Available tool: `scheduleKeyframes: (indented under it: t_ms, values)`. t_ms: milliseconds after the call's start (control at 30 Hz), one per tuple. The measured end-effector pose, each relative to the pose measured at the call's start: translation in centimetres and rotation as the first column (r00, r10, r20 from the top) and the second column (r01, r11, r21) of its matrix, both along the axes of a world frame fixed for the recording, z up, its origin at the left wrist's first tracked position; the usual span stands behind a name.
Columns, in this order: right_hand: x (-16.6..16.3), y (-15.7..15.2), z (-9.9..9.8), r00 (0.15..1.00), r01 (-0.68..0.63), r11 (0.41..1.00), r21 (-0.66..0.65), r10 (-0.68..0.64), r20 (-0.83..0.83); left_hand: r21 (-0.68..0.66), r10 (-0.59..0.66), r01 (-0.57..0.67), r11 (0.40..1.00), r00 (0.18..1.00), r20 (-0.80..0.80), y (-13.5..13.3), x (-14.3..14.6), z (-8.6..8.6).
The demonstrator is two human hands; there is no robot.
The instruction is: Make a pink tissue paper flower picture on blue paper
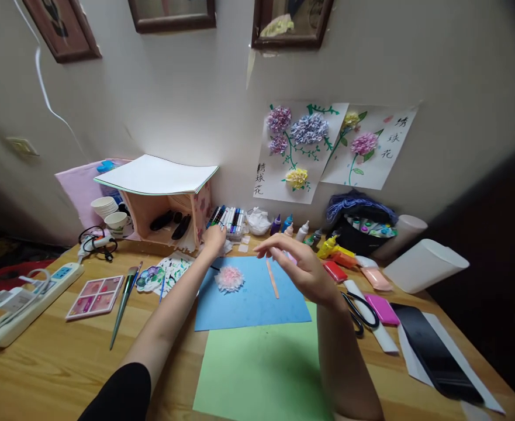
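My left hand (214, 240) reaches to the back of the table, at the front of a box of markers (231, 218). Its fingers are mostly hidden behind the back of the hand, so their grip does not show. Over the right part of a blue sheet of paper (244, 310) hovers my right hand (301, 266), open, fingers stretched out and holding nothing. Beneath it a flat wooden craft stick (272, 279) lies on the blue sheet. A pink and white fluffy paper flower (230, 279) rests on the sheet's left part.
Green paper (257, 368) lies in front. Black-handled scissors (362, 313), a phone (436, 351) and coloured clay packs (336, 272) are on the right. Left are a brush (123, 307), a palette (94, 297) and a power strip (29, 313). Paint bottles (303, 231) stand behind.
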State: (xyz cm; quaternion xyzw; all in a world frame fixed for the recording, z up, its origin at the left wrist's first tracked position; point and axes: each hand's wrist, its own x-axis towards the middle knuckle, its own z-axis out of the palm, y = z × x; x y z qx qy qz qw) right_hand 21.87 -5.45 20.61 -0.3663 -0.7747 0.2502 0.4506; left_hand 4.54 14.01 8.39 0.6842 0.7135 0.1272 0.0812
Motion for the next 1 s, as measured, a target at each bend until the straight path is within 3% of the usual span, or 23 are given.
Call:
scheduleKeyframes:
  t_ms: [400,533,600,667,733,867,1000]
  values:
    - [1.2,-1.4,0.2,0.998,0.062,0.998,-0.011,-0.061,0.013,-0.002,-0.028,0.028,1.0,0.999,-0.025,0.4,-0.3,-0.2]
    - [1.8,-0.4,-0.4,0.957,0.197,0.973,-0.121,-0.165,0.238,-0.008,-0.036,0.036,0.999,0.999,-0.018,1.2,-0.2,0.0]
    - [2.1,0.7,-1.9,0.847,0.359,0.915,-0.184,-0.237,0.475,-0.019,-0.047,0.047,0.999,0.999,-0.012,1.2,-0.5,0.2]
    - [2.2,2.0,-4.4,0.664,0.539,0.825,-0.168,-0.294,0.687,-0.032,-0.066,0.066,0.997,0.998,-0.001,1.0,-0.9,0.4]
    - [2.1,3.0,-7.6,0.559,0.626,0.761,-0.173,-0.283,0.779,-0.043,-0.088,0.088,0.995,0.996,0.019,0.7,-1.3,0.6]
    - [1.8,3.4,-12.9,0.545,0.658,0.74,-0.14,-0.34,0.766,-0.053,-0.102,0.107,0.993,0.991,0.088,-0.4,-1.8,1.0]
    - [1.8,3.0,-15.2,0.532,0.66,0.749,-0.061,-0.408,0.742,-0.054,-0.12,0.134,0.99,0.972,0.203,-2.3,-2.6,1.6]
